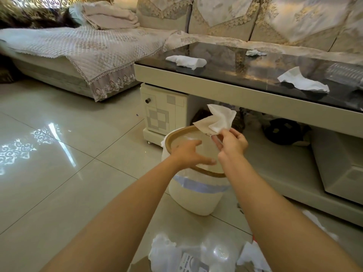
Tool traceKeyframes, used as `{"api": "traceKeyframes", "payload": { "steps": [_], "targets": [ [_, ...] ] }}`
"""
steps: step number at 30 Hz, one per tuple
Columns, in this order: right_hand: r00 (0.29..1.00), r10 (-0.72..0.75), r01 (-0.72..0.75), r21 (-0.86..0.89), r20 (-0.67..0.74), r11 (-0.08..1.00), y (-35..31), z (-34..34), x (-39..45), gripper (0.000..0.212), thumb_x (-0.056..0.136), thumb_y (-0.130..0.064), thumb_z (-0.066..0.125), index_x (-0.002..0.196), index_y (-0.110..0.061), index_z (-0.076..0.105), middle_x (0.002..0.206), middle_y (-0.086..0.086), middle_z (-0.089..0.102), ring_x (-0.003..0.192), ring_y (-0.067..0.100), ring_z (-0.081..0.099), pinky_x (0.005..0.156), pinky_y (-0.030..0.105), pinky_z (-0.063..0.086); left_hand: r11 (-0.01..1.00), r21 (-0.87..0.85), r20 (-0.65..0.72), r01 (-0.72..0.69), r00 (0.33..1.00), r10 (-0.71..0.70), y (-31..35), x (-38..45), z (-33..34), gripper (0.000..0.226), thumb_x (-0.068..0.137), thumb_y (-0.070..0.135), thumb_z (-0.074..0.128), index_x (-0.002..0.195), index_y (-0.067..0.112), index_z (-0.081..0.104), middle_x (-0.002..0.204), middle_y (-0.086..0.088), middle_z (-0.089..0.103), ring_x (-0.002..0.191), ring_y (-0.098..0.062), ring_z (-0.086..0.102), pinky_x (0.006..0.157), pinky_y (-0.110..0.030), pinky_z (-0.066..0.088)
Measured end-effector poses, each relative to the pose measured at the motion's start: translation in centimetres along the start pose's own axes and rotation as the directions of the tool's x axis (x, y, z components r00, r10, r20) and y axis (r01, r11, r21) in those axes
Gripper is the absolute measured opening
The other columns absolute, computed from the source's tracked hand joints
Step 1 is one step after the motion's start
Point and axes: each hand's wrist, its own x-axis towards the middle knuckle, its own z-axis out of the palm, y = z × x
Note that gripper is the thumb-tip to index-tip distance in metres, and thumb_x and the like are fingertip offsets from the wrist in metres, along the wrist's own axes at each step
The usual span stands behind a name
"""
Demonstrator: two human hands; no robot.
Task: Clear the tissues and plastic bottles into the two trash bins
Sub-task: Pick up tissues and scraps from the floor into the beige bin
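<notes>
My right hand (231, 144) pinches a white tissue (220, 119) just above the far rim of a cream trash bin (196, 197) with a tan rim and a clear liner. My left hand (189, 154) is spread flat over the bin's opening, fingers apart, holding nothing. Three more tissues lie on the dark glass coffee table (255, 69): one at its left end (186, 61), one at the back (254, 53), one near the front right (302, 80). At the bottom edge a second bin with a clear bag holds a plastic bottle (214, 256) and tissues (165, 250).
The table's cream cabinet with a drawer knob (163, 114) stands right behind the bin. A dark round object (282, 130) sits on the lower shelf. A sofa (78, 50) with quilted covers wraps around the left and back. Glossy floor tiles (59, 173) spread to the left.
</notes>
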Motion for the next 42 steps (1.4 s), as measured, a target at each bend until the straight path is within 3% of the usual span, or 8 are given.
{"api": "traceKeyframes", "payload": {
  "steps": [6, 15, 18, 21, 25, 30, 37, 42],
  "targets": [
    [0.986, 0.164, -0.162, 0.096, -0.012, 0.982, 1.8, 0.6, -0.9, 0.034, 0.082, 0.011, 0.059, 0.111, -0.006, 0.062, 0.085, 0.009, 0.062, 0.067, 0.022, 0.062, 0.049, 0.027, 0.057, 0.969, -0.245, 0.047, -0.029, 0.998, 0.041, 1.3, 0.4, 2.5, 0.016, 0.069, 0.022, 0.07, 0.082, 0.02, 0.061, 0.075, 0.001, 0.064, 0.081, -0.021, 0.063, 0.082, -0.045, 0.056],
    [0.985, 0.171, -0.167, -0.161, 0.011, 0.973, 0.7, 1.1, -0.8, 0.049, 0.082, 0.007, 0.059, 0.123, -0.019, 0.057, 0.108, 0.007, 0.061, 0.086, 0.026, 0.064, 0.056, 0.033, 0.059, 0.87, -0.492, 0.028, -0.016, 0.999, 0.034, 1.6, -0.9, 1.8, 0.018, 0.081, -0.003, 0.061, 0.077, 0.013, 0.065, 0.076, -0.003, 0.069, 0.075, -0.014, 0.068, 0.079, -0.03, 0.057],
    [0.997, -0.077, 0.076, -0.405, 0.013, 0.911, 0.6, 0.2, 0.0, 0.043, 0.082, 0.007, 0.058, 0.112, -0.024, 0.054, 0.099, 0.001, 0.058, 0.087, 0.024, 0.063, 0.066, 0.035, 0.06, 0.985, -0.171, -0.179, -0.032, 0.984, 0.001, 0.9, 0.1, 1.0, 0.016, 0.08, 0.005, 0.059, 0.074, 0.017, 0.066, 0.079, 0.001, 0.069, 0.073, -0.017, 0.068, 0.072, -0.034, 0.057],
    [0.916, -0.317, 0.366, -0.833, 0.245, 0.415, 0.5, -1.9, 1.1, 0.029, 0.088, 0.0, 0.055, 0.11, -0.017, 0.062, 0.11, 0.007, 0.064, 0.096, 0.028, 0.062, 0.071, 0.034, 0.055, 0.76, 0.647, -0.259, 0.069, 0.957, 0.134, -0.2, 0.3, -1.0, 0.014, 0.085, 0.008, 0.054, 0.082, 0.019, 0.062, 0.072, 0.004, 0.06, 0.082, -0.019, 0.062, 0.083, -0.03, 0.041],
    [0.923, -0.047, 0.375, -0.92, 0.382, -0.113, 0.5, -3.3, 1.4, 0.037, 0.088, -0.003, 0.05, 0.118, -0.02, 0.063, 0.122, 0.009, 0.06, 0.109, 0.031, 0.056, 0.088, 0.041, 0.051, 0.648, 0.761, -0.149, 0.045, 0.983, 0.107, -0.5, 0.3, -1.3, 0.021, 0.087, 0.009, 0.049, 0.101, 0.021, 0.059, 0.071, 0.007, 0.054, 0.089, -0.017, 0.06, 0.096, -0.033, 0.03],
    [0.842, -0.157, 0.532, -0.842, 0.516, 0.091, -0.6, -5.1, -0.7, 0.046, 0.085, -0.008, 0.057, 0.126, -0.03, 0.057, 0.12, -0.001, 0.062, 0.102, 0.02, 0.06, 0.082, 0.04, 0.054, 0.912, 0.41, -0.301, -0.01, 0.943, 0.146, -0.6, -1.8, -1.1, 0.033, 0.092, 0.018, 0.048, 0.12, 0.029, 0.062, 0.101, 0.008, 0.07, 0.101, -0.014, 0.061, 0.084, -0.031, 0.042],
    [0.515, -0.384, 0.803, -0.588, 0.766, -0.097, 1.1, -10.4, -6.9, 0.007, 0.089, -0.026, 0.059, 0.089, -0.02, 0.063, 0.062, -0.01, 0.053, 0.052, 0.006, 0.048, 0.045, 0.018, 0.031, 0.834, 0.401, -0.405, -0.378, 0.744, 0.532, -1.4, -10.6, 3.3, 0.009, 0.087, 0.028, 0.059, 0.088, 0.023, 0.066, 0.077, 0.012, 0.064, 0.067, -0.004, 0.054, 0.057, -0.017, 0.035],
    [0.556, -0.331, 0.8, -0.599, 0.763, -0.036, 5.0, -15.9, -10.4, 0.008, 0.087, -0.026, 0.061, 0.089, -0.02, 0.065, 0.06, -0.009, 0.054, 0.05, 0.009, 0.049, 0.045, 0.025, 0.041, 0.874, 0.366, -0.188, -0.319, 0.895, 0.405, -5.1, -16.2, 7.5, 0.013, 0.089, 0.032, 0.058, 0.098, 0.024, 0.065, 0.079, 0.01, 0.064, 0.067, -0.01, 0.058, 0.055, -0.023, 0.043]
  ]
}}
